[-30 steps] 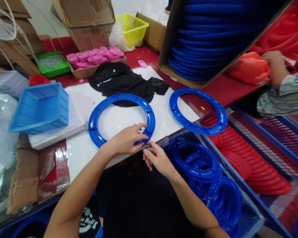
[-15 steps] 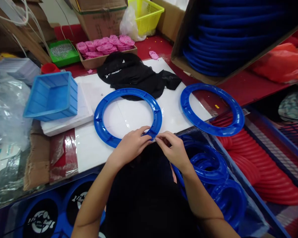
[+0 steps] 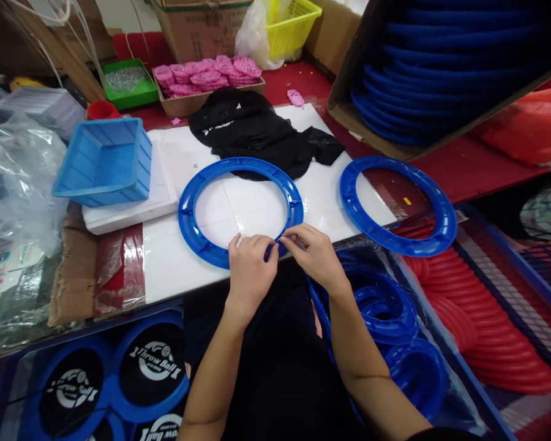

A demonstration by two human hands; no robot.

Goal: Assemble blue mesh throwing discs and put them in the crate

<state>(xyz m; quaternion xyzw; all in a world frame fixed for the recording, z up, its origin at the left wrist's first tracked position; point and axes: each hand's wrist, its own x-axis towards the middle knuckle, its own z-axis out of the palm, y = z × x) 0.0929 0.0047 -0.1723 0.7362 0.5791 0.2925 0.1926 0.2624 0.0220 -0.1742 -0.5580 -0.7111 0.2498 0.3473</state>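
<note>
A blue plastic ring [image 3: 241, 164] lies on the white board at the table's front edge, its screw-boss side up. My left hand [image 3: 252, 266] is curled over the ring's near rim, with the thumb and fingers closed on it. Just to the right, my right hand [image 3: 316, 256] pinches at the same rim with thumb and forefinger. Whatever is between those fingertips is too small to make out. Beyond the ring lies a crumpled black fabric piece [image 3: 266, 138]. A second blue ring [image 3: 356, 211] rests to the right, overhanging the table edge.
A blue bin [image 3: 103, 196] stands at left on a white slab. Behind are a green tray [image 3: 149, 92] of small metal parts and a carton [image 3: 168, 109] of pink pieces. A tilted box [image 3: 344, 113] holds stacked blue rings. Finished black-and-blue discs [image 3: 153, 361] and red rings [image 3: 482, 331] lie below.
The view has shifted right and down. My right hand has come up to the ring's near rim beside my left hand, which has turned and curled its fingers there. Both rings stay put.
</note>
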